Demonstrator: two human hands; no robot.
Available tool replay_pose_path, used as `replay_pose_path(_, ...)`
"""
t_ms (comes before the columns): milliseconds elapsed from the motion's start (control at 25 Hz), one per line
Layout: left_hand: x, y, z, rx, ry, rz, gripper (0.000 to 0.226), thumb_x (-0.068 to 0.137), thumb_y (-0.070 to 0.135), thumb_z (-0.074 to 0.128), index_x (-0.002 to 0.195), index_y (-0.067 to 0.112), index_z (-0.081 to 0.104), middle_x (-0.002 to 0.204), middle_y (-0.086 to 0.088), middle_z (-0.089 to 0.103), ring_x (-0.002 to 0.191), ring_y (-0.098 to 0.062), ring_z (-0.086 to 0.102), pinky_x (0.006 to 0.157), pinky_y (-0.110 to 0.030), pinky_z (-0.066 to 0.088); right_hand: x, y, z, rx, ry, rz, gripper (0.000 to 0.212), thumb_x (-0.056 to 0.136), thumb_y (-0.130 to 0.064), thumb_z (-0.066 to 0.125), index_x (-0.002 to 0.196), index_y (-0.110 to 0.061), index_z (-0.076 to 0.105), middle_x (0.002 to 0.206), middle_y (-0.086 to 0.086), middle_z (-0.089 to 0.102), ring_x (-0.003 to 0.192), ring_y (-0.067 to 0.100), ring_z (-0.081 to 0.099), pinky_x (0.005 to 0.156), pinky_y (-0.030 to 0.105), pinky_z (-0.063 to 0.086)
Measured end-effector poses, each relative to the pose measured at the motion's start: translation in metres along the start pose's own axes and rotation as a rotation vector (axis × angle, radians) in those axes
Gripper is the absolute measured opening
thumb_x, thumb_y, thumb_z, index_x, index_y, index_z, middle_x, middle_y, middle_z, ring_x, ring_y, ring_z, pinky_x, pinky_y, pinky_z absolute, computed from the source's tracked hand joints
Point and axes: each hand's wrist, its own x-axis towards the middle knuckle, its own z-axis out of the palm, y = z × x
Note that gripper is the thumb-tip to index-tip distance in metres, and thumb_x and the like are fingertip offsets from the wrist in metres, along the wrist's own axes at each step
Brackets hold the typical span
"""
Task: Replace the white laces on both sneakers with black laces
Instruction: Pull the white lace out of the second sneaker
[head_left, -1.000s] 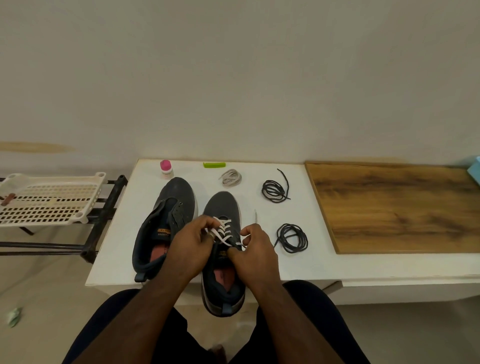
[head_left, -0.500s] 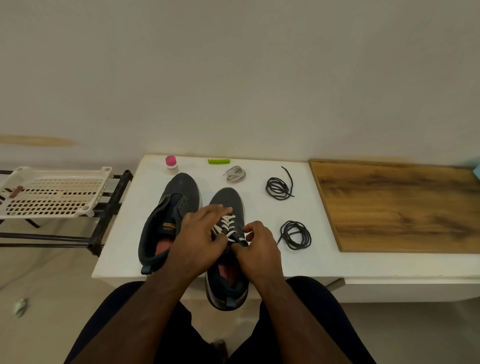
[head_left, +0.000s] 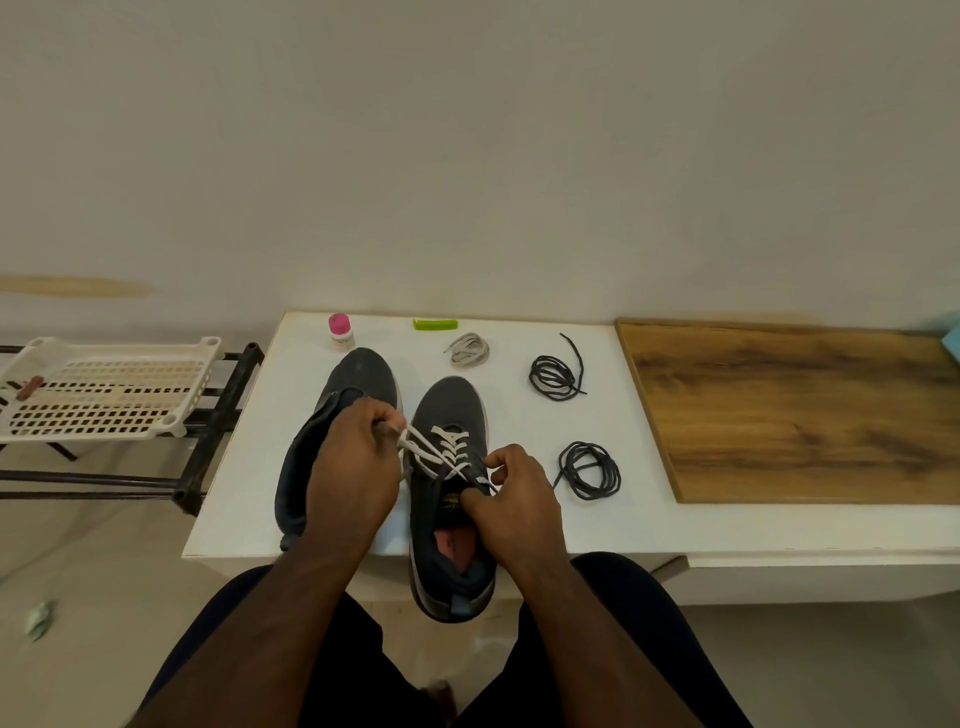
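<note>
Two dark grey fabric sneakers (head_left: 451, 467) on white table (head_left: 519, 525); the one nearer the wooden board (head_left: 795, 410) retains its flat white lace (head_left: 441, 449). Left hand (head_left: 353, 467) pinches one lace strand, right hand (head_left: 514, 499) pinches another. Two coiled black cord laces (head_left: 589, 470) between that sneaker and the board. Advice: loosen each crossing in turn, drawing strands straight out through the eyelets, shoe held steady.

Two dark sneakers sit side by side on the white table, toes away. The right sneaker (head_left: 451, 415) still carries a white lace (head_left: 441, 449); the left sneaker (head_left: 358, 376) shows none. A removed white lace (head_left: 469, 349) lies bundled behind them. Two coiled black laces (head_left: 555, 373) (head_left: 589, 470) lie to the right.
</note>
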Motion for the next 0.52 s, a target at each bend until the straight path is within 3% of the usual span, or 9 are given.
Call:
replay_pose_path(80, -0.007, -0.003, -0.006, 0.037, 0.019, 0.068, 0.017, 0.098, 0.019, 0.054, 0.113, 0.023, 0.06, 0.117, 0.006, 0.059, 0.102, -0.01, 0.056, 0.087, -0.028, 0.044, 0.001, 0.0, 0.001, -0.004, -0.001, 0.0, 0.03, 0.077, -0.035, 0.068, 0.099, -0.036, 0.049, 0.1, -0.014, 0.052, 0.083, 0.0, 0.052, 0.062, 0.016, 0.036)
replay_pose_path(200, -0.019, 0.006, 0.005, 0.071, -0.276, 0.254, 0.04, 0.095, 0.033, 0.061, 0.134, 0.037, 0.054, 0.13, 0.023, 0.043, 0.114, 0.009, 0.039, 0.09, -0.011, 0.031, 0.002, 0.0, 0.002, -0.009, -0.005, -0.007, 0.028, 0.08, -0.039, 0.067, 0.1, -0.036, 0.049, 0.102, -0.014, 0.052, 0.084, 0.0, 0.052, 0.064, 0.016, 0.037)
replay_pose_path(360, -0.019, 0.007, 0.01, 0.102, -0.379, 0.315, 0.016, 0.089, 0.021, 0.069, 0.104, 0.024, 0.074, 0.107, 0.009, 0.065, 0.102, -0.006, 0.055, 0.091, -0.021, 0.042, 0.001, 0.0, 0.001, 0.005, -0.002, 0.001, 0.03, 0.08, -0.045, 0.068, 0.102, -0.036, 0.049, 0.103, -0.014, 0.053, 0.085, 0.0, 0.053, 0.064, 0.016, 0.037)
replay_pose_path(440, -0.018, 0.006, 0.009, 0.103, -0.391, 0.288, 0.013, 0.09, 0.017, 0.067, 0.088, 0.029, 0.068, 0.098, 0.008, 0.06, 0.092, -0.004, 0.053, 0.084, -0.023, 0.041, 0.0, 0.001, 0.002, -0.004, -0.003, -0.003, 0.03, 0.079, -0.042, 0.069, 0.102, -0.037, 0.049, 0.104, -0.014, 0.053, 0.085, 0.0, 0.053, 0.063, 0.015, 0.036)
replay_pose_path(520, -0.015, 0.01, 0.006, 0.091, -0.288, 0.211, 0.026, 0.092, 0.01, 0.058, 0.078, 0.032, 0.055, 0.092, 0.006, 0.054, 0.083, -0.004, 0.049, 0.075, -0.022, 0.036, 0.0, 0.001, 0.001, -0.006, -0.006, -0.004, 0.031, 0.077, -0.038, 0.068, 0.101, -0.038, 0.049, 0.104, -0.014, 0.053, 0.084, -0.001, 0.052, 0.064, 0.014, 0.036)
